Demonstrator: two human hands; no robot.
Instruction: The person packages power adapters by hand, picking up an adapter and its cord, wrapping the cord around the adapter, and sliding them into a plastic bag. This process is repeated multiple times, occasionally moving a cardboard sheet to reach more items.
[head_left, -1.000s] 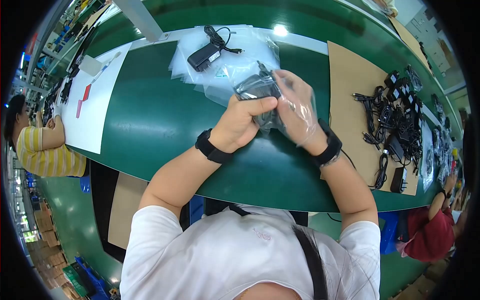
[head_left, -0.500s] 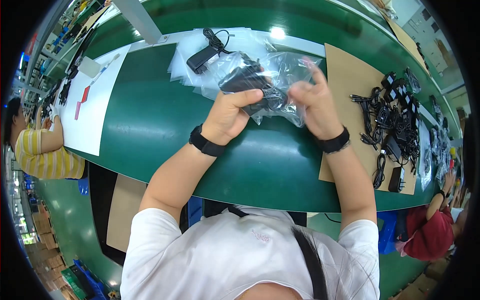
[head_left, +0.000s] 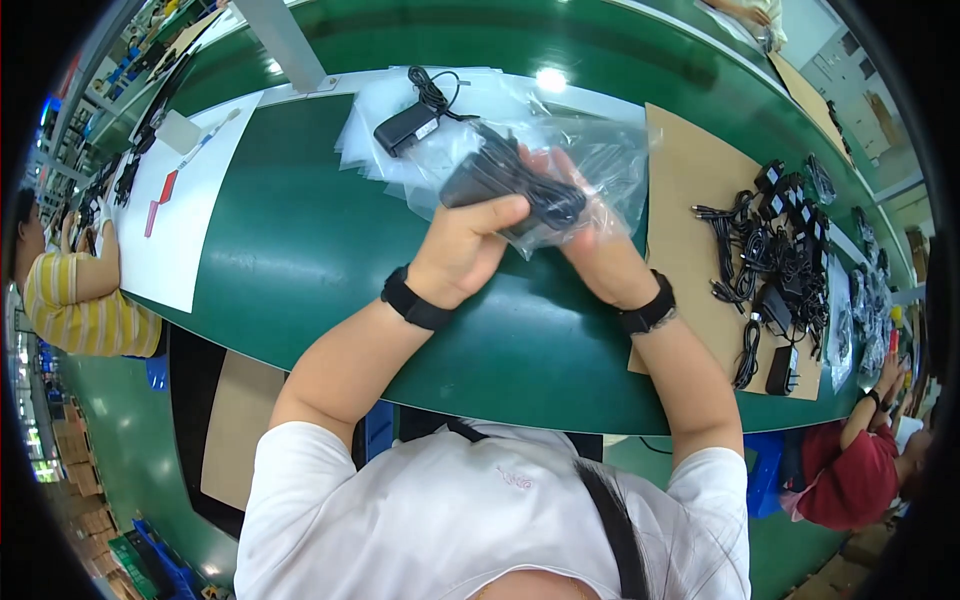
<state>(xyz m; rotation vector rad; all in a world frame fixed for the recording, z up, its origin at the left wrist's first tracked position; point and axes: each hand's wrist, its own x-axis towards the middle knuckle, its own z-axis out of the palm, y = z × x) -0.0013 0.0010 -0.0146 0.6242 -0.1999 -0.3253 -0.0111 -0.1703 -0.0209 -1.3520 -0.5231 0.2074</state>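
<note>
A black power adapter (head_left: 476, 184) with a bundled cable (head_left: 556, 203) is inside a clear plastic bag (head_left: 618, 150) above the green table. My left hand (head_left: 458, 243) grips the adapter end through the plastic, its thumb across the front. At the bag's other side, my right hand (head_left: 602, 258) closes on it beside the cable bundle; its fingers show blurred behind the film. Just beyond lies another black adapter (head_left: 407, 127) with its coiled cable, resting on a stack of flat clear bags (head_left: 362, 140).
Brown cardboard (head_left: 680, 180) on the right carries a heap of black adapters and cables (head_left: 770, 250). Bagged pieces (head_left: 875, 300) lie farther right. A white sheet (head_left: 170, 250) with a red piece (head_left: 169, 185) is at left. Co-workers sit on both sides.
My right hand has moved left from the bag's edge, its raised fingers now against the bag by the cable. The bag spreads out to the right. My left hand keeps its grip.
</note>
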